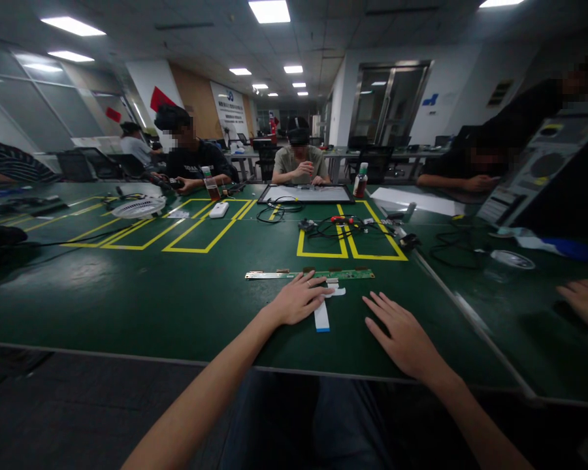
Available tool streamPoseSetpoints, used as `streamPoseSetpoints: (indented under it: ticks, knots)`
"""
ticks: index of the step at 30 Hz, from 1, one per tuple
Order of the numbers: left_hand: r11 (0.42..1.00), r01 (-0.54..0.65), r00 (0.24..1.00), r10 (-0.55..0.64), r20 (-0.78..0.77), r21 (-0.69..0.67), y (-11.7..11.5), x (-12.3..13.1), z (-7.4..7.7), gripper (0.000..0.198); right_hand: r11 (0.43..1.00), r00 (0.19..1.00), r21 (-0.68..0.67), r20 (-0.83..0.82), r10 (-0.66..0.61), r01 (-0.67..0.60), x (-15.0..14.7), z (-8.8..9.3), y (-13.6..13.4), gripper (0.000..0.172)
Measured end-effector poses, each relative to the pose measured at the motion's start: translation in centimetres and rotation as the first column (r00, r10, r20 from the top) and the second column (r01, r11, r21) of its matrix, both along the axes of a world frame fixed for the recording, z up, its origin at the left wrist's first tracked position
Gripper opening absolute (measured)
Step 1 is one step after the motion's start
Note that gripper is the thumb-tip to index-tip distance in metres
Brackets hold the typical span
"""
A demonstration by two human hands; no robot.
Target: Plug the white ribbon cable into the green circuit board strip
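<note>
The left hand [298,299] lies palm down on the dark green tabletop [151,294], unclenched. Its fingertips rest on the white flat ribbon cable with a blue end [322,316], just where the cable meets the long, narrow green circuit board strip [355,274] at the hand's 12 o'clock. The cable's free end trails toward 6 o'clock. At the cable's 3 o'clock the right hand [402,334] lies flat, open and holding nothing. Working the joint well likely calls for light, even fingertip pressure, with the right hand steadying the board so the cable doesn't kink.
</note>
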State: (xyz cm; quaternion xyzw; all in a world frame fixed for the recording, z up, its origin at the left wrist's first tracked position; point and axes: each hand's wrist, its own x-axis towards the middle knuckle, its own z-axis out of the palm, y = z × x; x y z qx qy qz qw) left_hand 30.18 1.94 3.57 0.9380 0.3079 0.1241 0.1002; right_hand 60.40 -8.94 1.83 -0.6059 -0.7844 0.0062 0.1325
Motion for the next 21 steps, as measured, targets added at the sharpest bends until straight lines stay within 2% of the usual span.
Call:
streamPoseSetpoints:
  ticks: [8, 12, 16, 21]
  knots:
    - [1.0, -0.016, 1.0, 0.016, -0.015, 0.007, 0.2, -1.4, -0.2, 0.05, 1.0, 1.0, 0.023, -0.031, 0.003, -0.002, -0.1, -0.2, 0.0, 0.058]
    - [0.994, -0.11, 0.993, 0.11, -0.047, 0.003, 0.7, -3.8, -0.4, 0.052, 0.999, 0.999, 0.035, -0.042, 0.012, -0.011, 0.2, -0.5, 0.0, 0.058]
    - [0.972, -0.236, 0.97, 0.235, -0.06, -0.001, 1.0, -8.5, -0.8, 0.053, 0.999, 0.999, 0.049, -0.049, 0.015, -0.012, 0.2, -0.6, 0.0, 0.058]
    - [0.903, -0.43, 0.899, 0.428, -0.092, 0.009, 0.6, -17.0, -1.3, 0.057, 0.998, 0.998, 0.058, -0.062, 0.018, -0.015, 0.1, -0.5, 0.0, 0.057]
